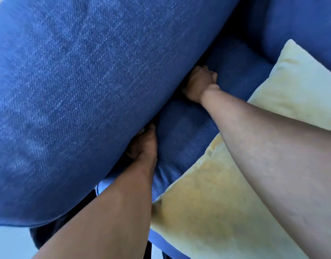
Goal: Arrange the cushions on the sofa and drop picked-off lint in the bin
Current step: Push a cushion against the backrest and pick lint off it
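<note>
A large blue woven cushion [82, 94] fills the left and middle of the view, lifted close to the camera. My left hand [142, 144] grips its lower edge from beneath, fingers partly hidden under the fabric. My right hand [200, 83] is closed on the same edge further up. Under my hands lies the blue sofa seat [187, 131]. A pale yellow cushion [226, 184] lies on the seat at the right, partly beneath my right forearm.
The blue sofa back [300, 21] rises at the top right. A pale floor [9, 243] shows at the bottom left, beside a dark shape under the raised cushion. No bin or lint is in view.
</note>
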Demonstrator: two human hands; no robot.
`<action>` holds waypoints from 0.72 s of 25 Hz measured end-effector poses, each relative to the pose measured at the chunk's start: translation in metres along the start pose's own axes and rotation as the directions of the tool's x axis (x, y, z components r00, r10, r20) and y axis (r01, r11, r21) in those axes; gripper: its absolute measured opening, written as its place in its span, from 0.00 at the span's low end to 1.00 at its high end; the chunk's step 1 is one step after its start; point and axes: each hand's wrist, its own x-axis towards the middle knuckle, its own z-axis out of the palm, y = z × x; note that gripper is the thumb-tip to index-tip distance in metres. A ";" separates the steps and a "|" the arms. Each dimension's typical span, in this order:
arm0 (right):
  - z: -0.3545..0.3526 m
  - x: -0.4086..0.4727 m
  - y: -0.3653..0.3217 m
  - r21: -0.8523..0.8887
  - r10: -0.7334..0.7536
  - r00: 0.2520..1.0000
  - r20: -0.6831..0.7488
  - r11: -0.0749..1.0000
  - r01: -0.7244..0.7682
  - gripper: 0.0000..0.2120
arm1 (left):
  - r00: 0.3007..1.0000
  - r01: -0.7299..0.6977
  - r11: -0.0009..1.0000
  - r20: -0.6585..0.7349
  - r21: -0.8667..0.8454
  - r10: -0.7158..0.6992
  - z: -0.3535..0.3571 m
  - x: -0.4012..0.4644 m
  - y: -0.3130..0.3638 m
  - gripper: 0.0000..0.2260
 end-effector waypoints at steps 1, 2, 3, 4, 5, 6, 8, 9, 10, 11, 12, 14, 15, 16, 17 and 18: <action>-0.002 -0.009 -0.004 0.044 -0.002 1.000 0.020 0.999 0.001 0.17 | 0.993 0.030 0.997 0.113 -0.064 -0.022 -0.002 -0.003 0.003 0.27; 0.001 -0.020 -0.007 0.103 -0.020 1.000 0.007 0.995 0.019 0.17 | 0.979 0.024 0.995 0.203 -0.097 -0.004 -0.004 -0.006 0.005 0.24; 0.002 -0.037 -0.012 0.165 -0.033 0.999 0.033 0.986 0.027 0.17 | 0.970 -0.012 0.993 0.238 -0.120 0.041 -0.010 -0.014 0.007 0.22; 0.001 -0.050 -0.013 0.247 -0.067 0.996 0.065 0.968 0.049 0.16 | 0.975 -0.052 0.990 0.208 -0.130 0.079 -0.011 -0.014 0.002 0.22; -0.002 -0.062 -0.012 0.322 -0.107 0.986 0.126 0.945 0.062 0.15 | 0.984 -0.091 0.988 0.141 -0.128 0.109 -0.012 -0.012 -0.003 0.24; -0.007 -0.073 -0.009 0.397 -0.135 0.979 0.152 0.916 0.064 0.13 | 0.987 -0.128 0.988 0.086 -0.090 0.135 -0.017 -0.021 -0.002 0.25; -0.019 -0.098 -0.003 0.523 -0.117 0.973 0.200 0.852 -0.005 0.11 | 0.979 -0.200 0.980 0.033 0.005 0.199 -0.034 -0.056 0.010 0.17; -0.026 -0.114 -0.002 0.563 -0.107 0.969 0.222 0.825 -0.038 0.10 | 0.975 -0.216 0.976 0.054 0.001 0.216 -0.049 -0.081 0.016 0.12; -0.032 -0.131 -0.003 0.588 -0.101 0.971 0.216 0.808 -0.046 0.09 | 0.970 -0.234 0.972 0.067 -0.007 0.234 -0.061 -0.101 0.015 0.09; -0.041 -0.149 -0.004 0.614 -0.100 0.975 0.200 0.788 -0.045 0.07 | 0.964 -0.251 0.967 0.077 -0.032 0.253 -0.078 -0.120 0.013 0.08; -0.049 -0.169 -0.007 0.640 -0.106 0.979 0.173 0.768 -0.030 0.06 | 0.962 -0.259 0.964 0.068 -0.063 0.263 -0.098 -0.140 0.008 0.07; -0.061 -0.214 -0.016 0.705 -0.129 0.987 0.093 0.708 0.026 0.08 | 0.966 -0.254 0.959 0.018 -0.122 0.258 -0.139 -0.172 -0.017 0.04; -0.064 -0.238 -0.027 0.744 -0.152 0.987 0.055 0.666 0.061 0.09 | 0.972 -0.236 0.964 -0.035 -0.125 0.233 -0.163 -0.189 -0.036 0.04; -0.067 -0.261 -0.036 0.769 -0.170 0.985 0.022 0.632 0.091 0.09 | 0.972 -0.224 0.968 -0.098 -0.113 0.213 -0.183 -0.203 -0.054 0.05; -0.067 -0.282 -0.048 0.785 -0.200 0.980 0.009 0.608 0.117 0.09 | 0.968 -0.207 0.973 -0.165 -0.101 0.189 -0.203 -0.214 -0.075 0.06; -0.062 -0.302 -0.064 0.785 -0.240 0.971 0.012 0.603 0.140 0.08 | 0.960 -0.187 0.977 -0.231 -0.101 0.160 -0.224 -0.224 -0.096 0.06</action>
